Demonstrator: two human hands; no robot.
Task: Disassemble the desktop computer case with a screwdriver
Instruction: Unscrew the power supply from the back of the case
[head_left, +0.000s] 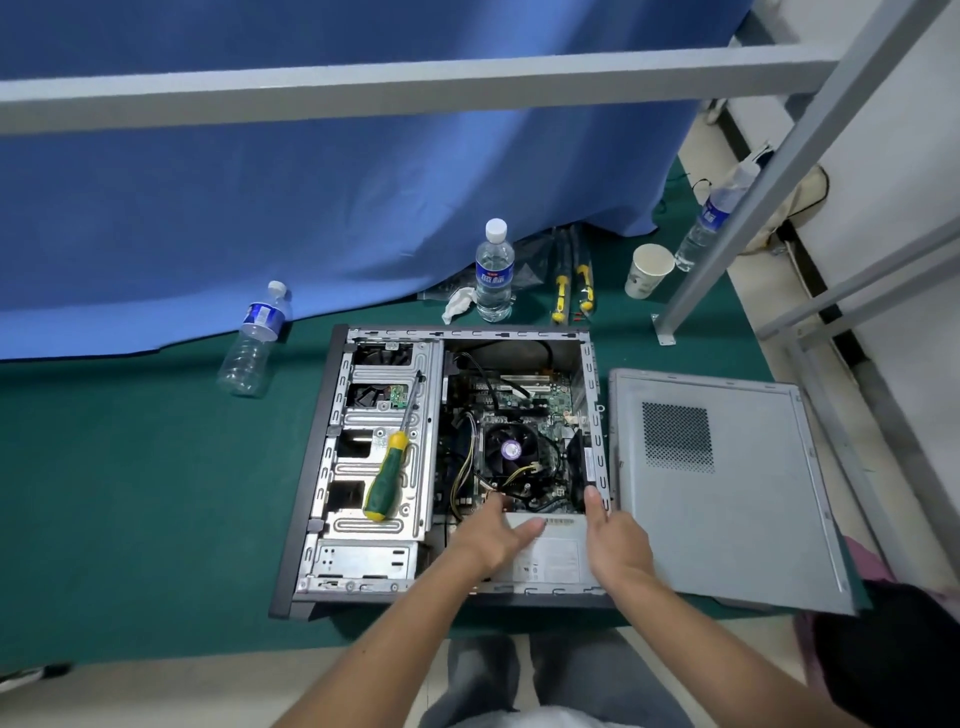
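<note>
The desktop computer case (332, 395) lies open on its side on the green mat, motherboard and CPU fan (511, 449) exposed. Its removed side panel (727, 483) lies flat to the right. A green and yellow screwdriver (387, 478) rests loose on the drive cage (376, 421). My left hand (493, 535) lies on the grey power supply (553, 558) at the case's near end, fingers over its left and far edge. My right hand (613, 540) grips the power supply's right side, thumb pointing up along the case wall.
Two upright water bottles (493, 270) (711, 218) stand behind the case and a third bottle (254, 338) lies at the left. A paper cup (647, 270), yellow-handled tools (571, 291) and a tissue sit at the back. A grey metal frame leg (670, 322) stands at right. Blue curtain behind.
</note>
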